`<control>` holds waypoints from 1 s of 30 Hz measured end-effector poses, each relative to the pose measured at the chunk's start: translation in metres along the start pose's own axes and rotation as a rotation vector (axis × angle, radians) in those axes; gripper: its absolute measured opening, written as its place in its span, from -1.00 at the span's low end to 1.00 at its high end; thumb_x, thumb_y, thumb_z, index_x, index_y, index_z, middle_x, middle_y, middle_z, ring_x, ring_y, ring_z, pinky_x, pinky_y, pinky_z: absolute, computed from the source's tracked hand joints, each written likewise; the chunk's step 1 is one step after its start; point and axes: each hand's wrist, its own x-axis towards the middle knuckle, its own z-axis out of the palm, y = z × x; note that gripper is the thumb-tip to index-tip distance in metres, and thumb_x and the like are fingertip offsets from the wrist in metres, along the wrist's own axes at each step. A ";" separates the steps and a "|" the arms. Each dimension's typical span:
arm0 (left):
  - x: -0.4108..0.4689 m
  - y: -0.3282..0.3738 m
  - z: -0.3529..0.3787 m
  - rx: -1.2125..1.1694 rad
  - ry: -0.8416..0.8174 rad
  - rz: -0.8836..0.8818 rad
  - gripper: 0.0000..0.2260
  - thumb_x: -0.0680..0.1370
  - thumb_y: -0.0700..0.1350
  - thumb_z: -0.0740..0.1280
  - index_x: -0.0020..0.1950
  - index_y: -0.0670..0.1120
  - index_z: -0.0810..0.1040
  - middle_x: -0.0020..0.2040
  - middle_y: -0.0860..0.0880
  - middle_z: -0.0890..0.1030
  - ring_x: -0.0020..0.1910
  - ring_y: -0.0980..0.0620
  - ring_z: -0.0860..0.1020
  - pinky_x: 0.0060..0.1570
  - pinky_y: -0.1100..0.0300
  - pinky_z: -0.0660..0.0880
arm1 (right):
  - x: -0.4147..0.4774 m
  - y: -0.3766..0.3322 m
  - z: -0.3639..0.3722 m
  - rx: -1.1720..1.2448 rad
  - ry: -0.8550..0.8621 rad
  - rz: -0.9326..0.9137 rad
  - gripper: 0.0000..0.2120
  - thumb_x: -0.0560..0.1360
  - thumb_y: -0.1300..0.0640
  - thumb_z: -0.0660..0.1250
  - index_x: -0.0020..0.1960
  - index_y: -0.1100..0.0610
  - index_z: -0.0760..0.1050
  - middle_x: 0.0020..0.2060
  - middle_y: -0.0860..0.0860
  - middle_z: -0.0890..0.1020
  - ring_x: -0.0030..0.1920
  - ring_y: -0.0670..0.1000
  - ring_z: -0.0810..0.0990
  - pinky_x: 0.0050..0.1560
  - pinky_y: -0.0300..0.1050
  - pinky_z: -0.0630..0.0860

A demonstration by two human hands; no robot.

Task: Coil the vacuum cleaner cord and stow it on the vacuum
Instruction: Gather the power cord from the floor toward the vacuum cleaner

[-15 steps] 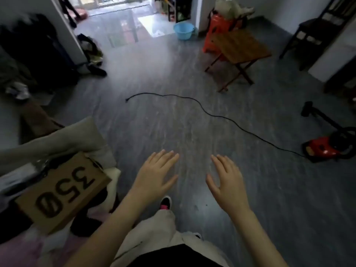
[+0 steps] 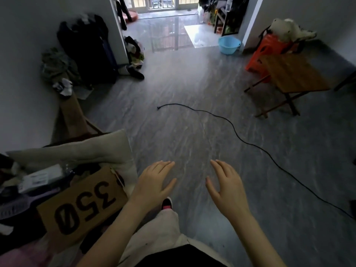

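Observation:
A black vacuum cord (image 2: 234, 131) lies uncoiled across the grey floor, its plug end (image 2: 158, 108) near the middle and the rest trailing off to the right edge. The vacuum itself is outside the view. My left hand (image 2: 154, 185) and my right hand (image 2: 227, 186) hover palms down in front of me, fingers spread, holding nothing. Both hands are well short of the cord.
A cardboard box marked 350 (image 2: 82, 203) and a grey cushion (image 2: 77, 149) sit at my left. A wooden folding table (image 2: 294, 76) and an orange stool (image 2: 269, 49) stand at the right. A blue basin (image 2: 229, 45), dark bags (image 2: 86, 49) and shoes lie further back.
The view has swung left, so the red vacuum at the right has slipped out of view. Both hands stay spread and empty in about the same place.

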 end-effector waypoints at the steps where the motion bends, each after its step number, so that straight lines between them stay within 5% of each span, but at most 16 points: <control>1: 0.019 -0.016 -0.006 -0.002 0.004 -0.002 -0.53 0.56 0.16 0.13 0.39 -0.04 0.43 0.32 0.02 0.51 0.34 0.02 0.43 0.33 0.09 0.35 | 0.023 -0.006 0.006 0.010 0.004 0.002 -0.51 0.55 -0.12 0.14 0.39 0.11 0.39 0.29 0.03 0.51 0.31 0.03 0.46 0.27 0.06 0.46; 11: 0.206 -0.130 -0.106 0.050 0.080 0.012 -0.52 0.56 0.14 0.13 0.42 -0.03 0.39 0.36 0.02 0.47 0.36 0.02 0.39 0.33 0.09 0.34 | 0.248 -0.059 0.026 0.014 0.029 -0.024 -0.50 0.57 -0.12 0.12 0.42 0.11 0.36 0.31 0.03 0.49 0.32 0.02 0.44 0.29 0.03 0.44; 22: 0.396 -0.222 -0.098 0.019 0.028 -0.115 -0.51 0.57 0.16 0.10 0.46 0.01 0.32 0.41 0.05 0.41 0.42 0.03 0.32 0.38 0.12 0.26 | 0.490 -0.033 0.069 -0.012 -0.063 -0.095 -0.50 0.55 -0.11 0.14 0.39 0.13 0.40 0.24 0.04 0.54 0.25 0.04 0.48 0.24 0.01 0.46; 30: 0.591 -0.284 -0.168 0.020 0.158 -0.142 -0.52 0.55 0.12 0.11 0.36 -0.12 0.44 0.29 -0.09 0.54 0.27 -0.07 0.48 0.28 0.08 0.33 | 0.712 -0.022 0.052 -0.021 -0.045 -0.147 -0.51 0.55 -0.07 0.18 0.40 0.15 0.38 0.24 0.06 0.54 0.24 0.06 0.49 0.23 0.00 0.47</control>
